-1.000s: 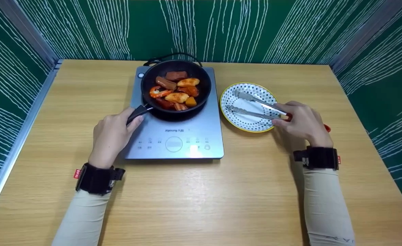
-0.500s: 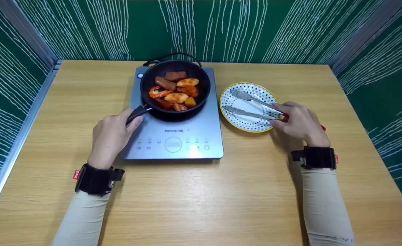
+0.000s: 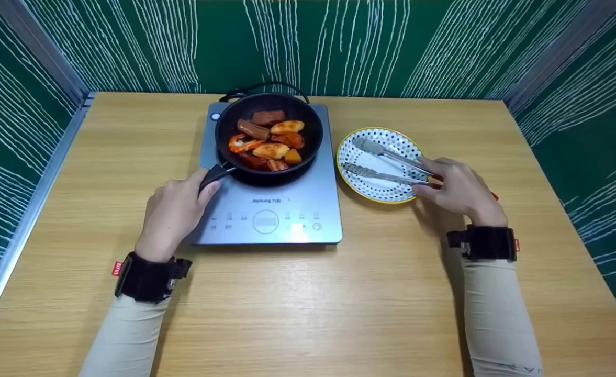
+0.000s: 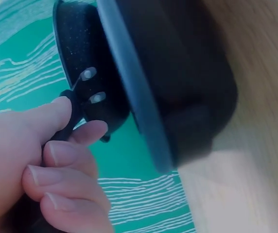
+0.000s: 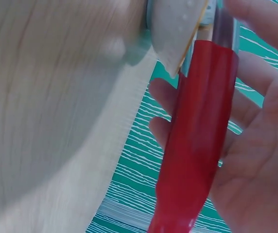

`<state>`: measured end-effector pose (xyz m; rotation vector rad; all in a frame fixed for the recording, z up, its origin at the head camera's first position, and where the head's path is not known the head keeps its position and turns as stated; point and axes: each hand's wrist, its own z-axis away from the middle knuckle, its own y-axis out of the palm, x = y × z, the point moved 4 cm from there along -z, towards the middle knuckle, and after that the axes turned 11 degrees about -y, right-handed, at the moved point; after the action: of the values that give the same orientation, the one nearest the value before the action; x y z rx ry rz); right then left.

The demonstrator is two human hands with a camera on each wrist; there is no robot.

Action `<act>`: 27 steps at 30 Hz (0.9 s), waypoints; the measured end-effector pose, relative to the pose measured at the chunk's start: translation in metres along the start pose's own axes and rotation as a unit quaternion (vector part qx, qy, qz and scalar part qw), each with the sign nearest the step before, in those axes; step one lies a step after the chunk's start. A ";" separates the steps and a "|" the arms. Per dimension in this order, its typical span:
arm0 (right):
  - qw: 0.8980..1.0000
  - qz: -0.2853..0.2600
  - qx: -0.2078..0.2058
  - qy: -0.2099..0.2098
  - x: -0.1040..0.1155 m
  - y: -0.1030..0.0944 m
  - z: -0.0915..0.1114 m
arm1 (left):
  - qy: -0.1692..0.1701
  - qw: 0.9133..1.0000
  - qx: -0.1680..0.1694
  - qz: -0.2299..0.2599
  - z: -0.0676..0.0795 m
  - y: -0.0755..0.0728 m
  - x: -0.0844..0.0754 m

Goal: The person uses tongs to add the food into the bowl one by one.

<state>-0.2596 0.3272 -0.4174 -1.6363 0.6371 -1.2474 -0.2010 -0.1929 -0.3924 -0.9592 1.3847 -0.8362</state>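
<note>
My left hand [image 3: 174, 212] grips the black handle [image 3: 214, 175] of a frying pan [image 3: 314, 141], fingers curled round it in the left wrist view. Shrimp [image 3: 244, 143], sausage [image 3: 253, 129] and several browned pieces lie in the pan, which sits on an induction cooker [image 3: 308, 193]. To the right, my right hand [image 3: 462, 188] holds metal tongs [image 3: 386, 176] by their red handles [image 5: 197, 126]. Both tong arms are spread apart over a dotted plate [image 3: 376, 196], with nothing between the tips. Whether the tips touch the plate I cannot tell.
Everything stands on a wooden table [image 3: 308, 293]. A black cord [image 3: 266, 84] loops behind the cooker near the table's back edge. Green panels with white streaks [image 3: 360, 47] enclose the back and sides. The cooker's right edge is close to the plate.
My right hand and the tongs have shifted slightly left over the plate, then stayed nearly still. My left hand has moved a little to the right at the handle. The food looks unchanged.
</note>
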 end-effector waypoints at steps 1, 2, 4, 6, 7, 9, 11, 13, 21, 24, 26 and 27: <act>1.000 -0.003 0.002 0.005 0.000 -0.001 0.001 | -0.003 1.000 0.010 -0.001 0.000 0.001 -0.001; 1.000 -0.006 0.003 0.010 0.001 -0.002 0.002 | -0.006 1.000 0.022 -0.001 0.001 0.001 -0.001; 1.000 -0.012 0.001 0.017 0.004 -0.006 0.004 | -0.011 0.999 0.041 0.001 0.001 0.002 -0.002; 1.000 -0.012 -0.006 0.018 0.010 -0.012 0.008 | -0.011 0.998 0.056 0.006 0.002 0.002 -0.002; 1.000 -0.012 -0.012 0.019 0.013 -0.015 0.010 | -0.010 0.998 0.063 0.012 0.002 0.002 -0.002; 0.999 -0.009 -0.030 0.013 0.020 -0.021 0.015 | -0.010 0.996 0.084 0.027 0.002 0.000 -0.001; 0.999 -0.005 -0.046 0.010 0.028 -0.026 0.021 | -0.012 0.993 0.110 0.044 0.002 -0.003 0.001; 0.998 0.003 -0.062 0.006 0.034 -0.029 0.025 | -0.020 0.988 0.138 0.062 0.002 -0.007 0.005; 0.994 0.044 -0.103 -0.003 0.047 -0.025 0.032 | -0.010 0.992 0.094 0.083 -0.003 -0.030 0.041; 0.989 0.073 -0.125 -0.022 0.048 -0.021 0.032 | -0.004 0.996 0.054 0.064 -0.006 -0.032 0.057; 0.986 0.091 -0.137 -0.030 0.048 -0.017 0.032 | 0.001 0.998 0.031 0.046 -0.008 -0.032 0.066; 0.985 0.098 -0.141 -0.030 0.047 -0.015 0.032 | 0.002 0.999 0.022 0.036 -0.009 -0.032 0.069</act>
<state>-0.2155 0.3064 -0.3844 -1.7854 0.9466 -0.9950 -0.2059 -0.2695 -0.3908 -0.8688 1.3909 -0.8125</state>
